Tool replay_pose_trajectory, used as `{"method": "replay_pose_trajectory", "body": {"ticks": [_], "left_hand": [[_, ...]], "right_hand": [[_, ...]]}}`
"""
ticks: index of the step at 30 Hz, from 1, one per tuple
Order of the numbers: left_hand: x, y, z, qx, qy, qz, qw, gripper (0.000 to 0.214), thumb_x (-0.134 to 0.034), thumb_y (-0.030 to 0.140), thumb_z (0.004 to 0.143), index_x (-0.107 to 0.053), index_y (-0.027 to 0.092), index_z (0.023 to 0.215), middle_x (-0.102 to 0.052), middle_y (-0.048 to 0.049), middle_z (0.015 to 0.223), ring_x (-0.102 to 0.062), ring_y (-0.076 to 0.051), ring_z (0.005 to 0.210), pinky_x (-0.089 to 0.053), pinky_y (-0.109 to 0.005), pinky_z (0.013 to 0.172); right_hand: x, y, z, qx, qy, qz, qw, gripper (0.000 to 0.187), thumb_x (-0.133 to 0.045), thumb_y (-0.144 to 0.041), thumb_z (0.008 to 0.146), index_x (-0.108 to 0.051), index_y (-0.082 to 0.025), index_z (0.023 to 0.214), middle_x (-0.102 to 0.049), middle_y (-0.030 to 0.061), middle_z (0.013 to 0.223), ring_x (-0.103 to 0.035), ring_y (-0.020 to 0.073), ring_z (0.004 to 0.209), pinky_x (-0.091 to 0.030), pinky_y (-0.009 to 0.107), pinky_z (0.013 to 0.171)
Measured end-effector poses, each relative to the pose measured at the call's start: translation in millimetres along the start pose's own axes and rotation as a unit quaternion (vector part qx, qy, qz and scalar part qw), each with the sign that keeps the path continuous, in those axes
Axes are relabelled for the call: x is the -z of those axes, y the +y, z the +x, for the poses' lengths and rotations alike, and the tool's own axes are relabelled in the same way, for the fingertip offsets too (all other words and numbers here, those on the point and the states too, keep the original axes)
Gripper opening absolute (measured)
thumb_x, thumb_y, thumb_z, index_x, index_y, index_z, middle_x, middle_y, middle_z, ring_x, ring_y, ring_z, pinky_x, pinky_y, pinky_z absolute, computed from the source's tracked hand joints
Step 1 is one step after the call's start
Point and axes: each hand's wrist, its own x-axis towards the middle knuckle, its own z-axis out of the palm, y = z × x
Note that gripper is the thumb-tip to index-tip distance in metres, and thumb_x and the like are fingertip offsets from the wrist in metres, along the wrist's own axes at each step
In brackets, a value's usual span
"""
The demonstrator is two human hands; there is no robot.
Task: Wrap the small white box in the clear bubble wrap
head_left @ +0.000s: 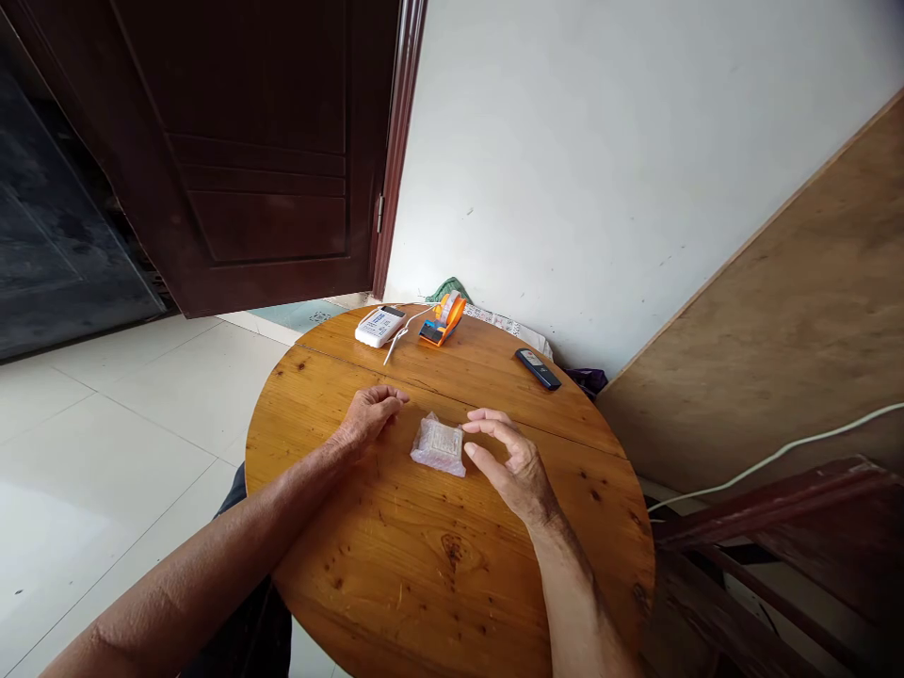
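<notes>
A small package in clear bubble wrap [438,444], with a pale printed face showing through, lies flat on the round wooden table [395,565]. To its left is my left hand [371,414], apart from the package. Its fingers are curled and the thumb comes close to the index finger; whatever they might hold is too small or hidden to make out. Just right of the package my right hand [514,461] is open, thumb and fingers spread apart. The right fingertips hover at the package's edge, and I cannot tell whether they touch it.
Toward the table's far edge are a white box-shaped device with a cord [379,327] and an orange tape dispenser [443,320]. A dark remote control [538,369] lies at the far right. Beyond stand a white wall [600,169] and a dark red door [268,169].
</notes>
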Motion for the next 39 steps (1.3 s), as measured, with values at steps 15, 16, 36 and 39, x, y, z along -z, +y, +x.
{"method": "replay_pose_trajectory", "body": {"ticks": [15,16,36,39], "left_hand": [[-5.7,-8.6,-14.8,-0.203,-0.149,0.337,0.907,0.041,-0.056,0.033,0.086,-0.069,0.013,0.119,-0.07,-0.0132,0.115,-0.057,-0.028,0.115,-0.045,-0.04,0.103],[-5.9,-8.7,-15.6,-0.201,-0.154,0.343,0.905,0.043,-0.055,0.034,0.087,-0.068,0.013,0.122,-0.07,-0.0132,0.115,-0.057,-0.028,0.114,-0.045,-0.039,0.103],[-14.1,-9.2,-18.0,-0.038,-0.244,-0.008,0.969,0.063,-0.059,0.035,0.078,-0.045,0.018,0.137,-0.065,-0.0046,0.1,-0.061,-0.02,0.09,-0.049,-0.031,0.078],[-15.2,-5.8,-19.2,-0.026,-0.242,-0.047,0.969,0.058,-0.063,0.036,0.075,-0.049,0.019,0.129,-0.065,-0.002,0.09,-0.061,-0.018,0.08,-0.047,-0.029,0.074]], "right_hand": [[-16.7,2.5,-3.7,0.007,-0.022,-0.016,1.0,0.011,-0.063,-0.025,0.085,-0.074,-0.024,0.087,-0.069,0.0085,0.113,-0.065,0.0227,0.107,-0.05,0.038,0.097],[-18.5,1.8,-3.5,0.007,-0.017,-0.015,1.0,0.011,-0.062,-0.025,0.086,-0.073,-0.024,0.085,-0.069,0.0084,0.112,-0.065,0.0225,0.106,-0.05,0.038,0.096],[2.2,11.6,79.7,-0.176,0.062,0.064,0.98,0.037,-0.066,-0.052,0.077,-0.068,-0.019,0.092,-0.073,0.0124,0.116,-0.066,0.0268,0.107,-0.049,0.041,0.097],[0.2,26.7,92.8,-0.206,0.095,0.058,0.972,0.039,-0.066,-0.051,0.073,-0.07,-0.017,0.091,-0.075,0.0111,0.107,-0.066,0.0263,0.101,-0.05,0.04,0.091]]}}
